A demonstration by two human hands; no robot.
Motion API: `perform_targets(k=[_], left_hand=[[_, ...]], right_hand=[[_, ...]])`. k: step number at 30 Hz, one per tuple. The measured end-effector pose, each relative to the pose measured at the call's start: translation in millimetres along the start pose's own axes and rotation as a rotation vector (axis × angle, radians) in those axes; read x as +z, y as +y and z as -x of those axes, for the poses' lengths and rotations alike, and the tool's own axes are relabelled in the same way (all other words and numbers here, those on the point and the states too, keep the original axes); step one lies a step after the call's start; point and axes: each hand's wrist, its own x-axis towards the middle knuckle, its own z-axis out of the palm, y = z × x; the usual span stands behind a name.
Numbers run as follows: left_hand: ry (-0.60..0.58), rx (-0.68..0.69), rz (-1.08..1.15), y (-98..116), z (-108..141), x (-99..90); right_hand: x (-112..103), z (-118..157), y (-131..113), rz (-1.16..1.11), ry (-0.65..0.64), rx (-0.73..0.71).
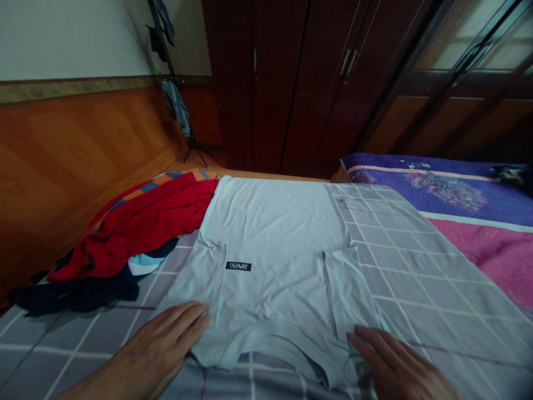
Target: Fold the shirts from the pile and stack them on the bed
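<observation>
A pale grey T-shirt (277,222) lies spread out on the bed, its collar towards me and its hem at the far side. It has a small black label (238,266) with white letters and a dark vertical line (328,294) opposite. My left hand (166,341) rests flat on the shirt's left shoulder, fingers stretched out. On the other shoulder lies my right hand (393,355), palm down, its fingers also extended. Neither hand grips the cloth. Some creases run across the chest and sleeves.
Grey checked bedding (400,250) lies under the shirt. A heap of red clothes (158,216) and dark blue clothes (83,291) is at the left. A purple and pink cover (437,189) lies to the right. Beyond stand a dark wardrobe (278,83) and a coat stand (170,64).
</observation>
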Motion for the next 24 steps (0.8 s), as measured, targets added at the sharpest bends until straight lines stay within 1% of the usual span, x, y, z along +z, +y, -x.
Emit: perform_targets(k=[2, 4, 8, 10, 13, 15, 17, 20, 22, 24], left_hand=[[-0.013, -0.037, -0.019, 1.4, -1.7, 5.2], [-0.023, -0.067, -0.046, 1.9, -2.7, 8.4], [0.017, -0.043, -0.025, -1.6, -3.9, 6.3], [0.064, -0.021, -0.027, -3.3, -4.2, 3.8], [0.148, -0.014, -0.084, -3.8, -4.1, 3.4], [0.188, -0.007, -0.098, -4.0, -4.9, 4.2], [0.211, 0.021, -0.068, -4.9, -8.0, 2.3], [0.216, 0.054, 0.022, -7.0, -18.0, -11.0], [0.190, 0.071, 0.074, -8.0, -25.7, -25.8], [0.149, 0.102, 0.116, -8.5, -30.7, -41.0]], right_hand=[[-6.3, -12.4, -2.8, 0.005, 0.016, 0.018], [-9.2, -21.1, -4.3, -0.040, -0.008, 0.037], [-8.4, -27.3, -5.9, -0.160, -0.048, 0.126], [-6.4, -26.0, -6.6, -0.149, -0.031, 0.127], [0.5, -20.5, -7.4, -0.078, 0.015, 0.088], [8.4, -16.6, -7.6, -0.038, 0.066, 0.090], [15.8, -14.7, -7.3, -0.054, 0.110, 0.117], [15.7, -19.0, -5.4, -0.179, 0.138, 0.193], [5.4, -25.8, -2.8, -0.262, 0.113, 0.198], [-9.4, -31.7, 1.0, -0.315, 0.072, 0.159]])
